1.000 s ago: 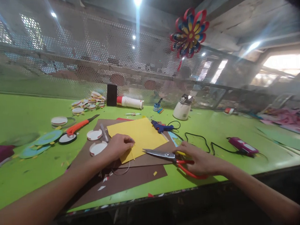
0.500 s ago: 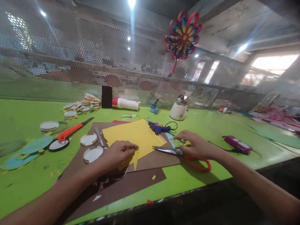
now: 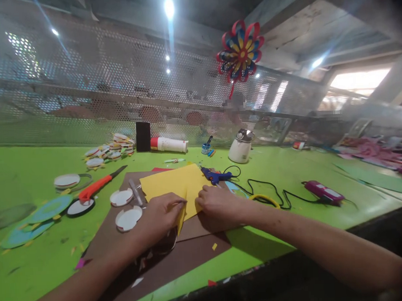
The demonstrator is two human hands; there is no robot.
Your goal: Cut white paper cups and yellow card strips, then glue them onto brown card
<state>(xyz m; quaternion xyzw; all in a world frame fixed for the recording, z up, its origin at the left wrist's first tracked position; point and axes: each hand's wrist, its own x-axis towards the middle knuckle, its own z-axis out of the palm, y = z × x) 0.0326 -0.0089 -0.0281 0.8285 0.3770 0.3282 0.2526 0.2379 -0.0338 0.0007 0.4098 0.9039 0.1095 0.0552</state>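
Observation:
A yellow paper sheet (image 3: 171, 183) lies on brown sheets (image 3: 192, 253) on the green table (image 3: 35, 259). My left hand (image 3: 160, 214) is closed, pinching a narrow strip cut at the sheet's near edge. Just to its right, my right hand (image 3: 216, 205) rests curled on the same near edge, fingers pressed on the paper. The red-handled scissors are not visible. A blue glue gun (image 3: 215, 175) lies just beyond the right hand.
White round discs (image 3: 121, 197) and an orange-handled cutter (image 3: 96, 186) lie left of the sheets. A black cord (image 3: 272, 191) leads toward a purple device (image 3: 322, 191). A glue bottle (image 3: 169, 144), a black box (image 3: 143, 136) and a white pot (image 3: 241, 151) stand by the mesh wall.
My right hand let go of the red-handled scissors and moved left onto the yellow sheet beside my left hand. The left hand stays pinching the cut strip.

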